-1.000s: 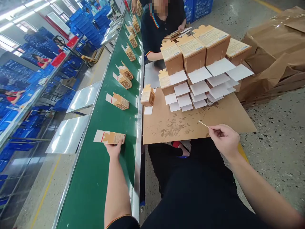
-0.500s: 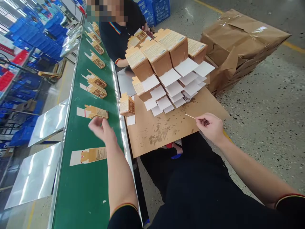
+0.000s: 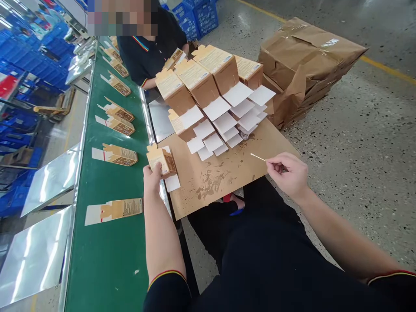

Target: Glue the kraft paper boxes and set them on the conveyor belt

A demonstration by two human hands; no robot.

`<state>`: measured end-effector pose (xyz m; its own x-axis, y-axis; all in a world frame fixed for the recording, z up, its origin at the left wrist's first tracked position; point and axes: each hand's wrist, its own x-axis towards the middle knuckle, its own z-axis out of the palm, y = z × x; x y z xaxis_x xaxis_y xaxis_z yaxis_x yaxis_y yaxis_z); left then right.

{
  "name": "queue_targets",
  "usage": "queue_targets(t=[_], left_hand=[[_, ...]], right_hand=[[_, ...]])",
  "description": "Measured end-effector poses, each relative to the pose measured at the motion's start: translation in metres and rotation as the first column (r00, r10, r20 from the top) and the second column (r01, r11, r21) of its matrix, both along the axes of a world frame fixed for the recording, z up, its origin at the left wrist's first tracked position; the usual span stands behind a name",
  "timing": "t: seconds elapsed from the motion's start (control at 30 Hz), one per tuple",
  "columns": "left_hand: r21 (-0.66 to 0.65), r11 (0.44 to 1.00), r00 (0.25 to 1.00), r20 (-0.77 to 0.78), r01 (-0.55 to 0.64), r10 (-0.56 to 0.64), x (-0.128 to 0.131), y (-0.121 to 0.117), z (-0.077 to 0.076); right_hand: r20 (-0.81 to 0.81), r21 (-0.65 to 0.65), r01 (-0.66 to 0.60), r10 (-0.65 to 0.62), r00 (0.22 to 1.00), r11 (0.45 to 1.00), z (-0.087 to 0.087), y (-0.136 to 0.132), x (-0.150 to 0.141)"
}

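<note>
My left hand (image 3: 152, 177) is closed on a small brown and cream carton (image 3: 162, 160) at the left edge of the table, thumb on its near side. A white flap hangs from that carton toward me. In my right hand (image 3: 287, 171), pinched between thumb and fingers, is a cotton swab (image 3: 258, 157) that points left over the table's front. Beyond both hands, stacked cartons (image 3: 196, 78) lie with their white flaps (image 3: 217, 108) sticking out toward me.
On my left runs a green conveyor belt (image 3: 107, 251) carrying several cartons (image 3: 114, 154). Brown paper (image 3: 191, 201) with dark stains covers the table. A co-worker (image 3: 152, 52) sits behind the stack, holding a carton. A large paper-wrapped bundle (image 3: 312, 47) stands at the right.
My left hand has moved from above the belt to the carton at the table's edge and closed on it. My right hand still holds the swab. The view has shifted slightly.
</note>
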<state>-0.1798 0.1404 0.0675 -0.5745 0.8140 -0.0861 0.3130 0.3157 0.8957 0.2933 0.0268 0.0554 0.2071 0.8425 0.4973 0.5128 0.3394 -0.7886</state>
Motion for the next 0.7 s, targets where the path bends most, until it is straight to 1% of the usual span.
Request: queue_targets(t=[0.07, 0.1, 0.17, 0.23, 0.27, 0.33, 0.4, 0.5, 0.6, 0.7], left_hand=[[0.075, 0.997, 0.987, 0.158, -0.01, -0.002, 0.006, -0.041, -0.004], [0.118, 0.993, 0.967, 0.251, 0.004, -0.034, 0.015, -0.061, -0.007], [0.206, 0.977, 0.915, 0.382, 0.057, -0.134, 0.043, -0.092, -0.014], [0.251, 0.963, 0.875, 0.441, 0.097, -0.202, 0.08, -0.109, -0.025], [0.262, 0.959, 0.862, 0.458, 0.104, -0.218, 0.098, -0.111, -0.031], [0.274, 0.958, 0.843, 0.491, 0.089, -0.219, 0.129, -0.108, -0.044], [0.271, 0.961, 0.836, 0.517, 0.045, -0.185, 0.148, -0.101, -0.054], [0.253, 0.967, 0.848, 0.515, -0.012, -0.124, 0.157, -0.096, -0.063], [0.246, 0.969, 0.869, 0.476, 0.017, -0.136, 0.159, -0.1, -0.064], [0.281, 0.959, 0.895, 0.417, 0.039, -0.158, 0.163, -0.106, -0.062]], right_hand=[[-0.002, -0.026, -0.001, 0.001, 1.0, 1.0, -0.001, 0.0, 0.002], [-0.005, -0.038, -0.006, 0.006, 1.0, 0.999, -0.002, 0.0, 0.001], [-0.022, -0.052, -0.038, 0.037, 0.999, 0.998, -0.007, 0.0, -0.004], [-0.048, -0.067, -0.095, 0.092, 0.995, 0.993, -0.017, 0.0, -0.014], [-0.057, -0.085, -0.131, 0.126, 0.99, 0.988, -0.022, 0.001, -0.022], [-0.06, -0.124, -0.198, 0.192, 0.98, 0.972, -0.034, 0.001, -0.038], [-0.047, -0.145, -0.251, 0.247, 0.968, 0.957, -0.045, 0.001, -0.054], [-0.008, -0.143, -0.313, 0.315, 0.949, 0.939, -0.057, -0.003, -0.071], [0.058, -0.125, -0.356, 0.365, 0.929, 0.926, -0.065, -0.009, -0.078], [0.13, -0.119, -0.359, 0.373, 0.919, 0.926, -0.072, -0.012, -0.078]])
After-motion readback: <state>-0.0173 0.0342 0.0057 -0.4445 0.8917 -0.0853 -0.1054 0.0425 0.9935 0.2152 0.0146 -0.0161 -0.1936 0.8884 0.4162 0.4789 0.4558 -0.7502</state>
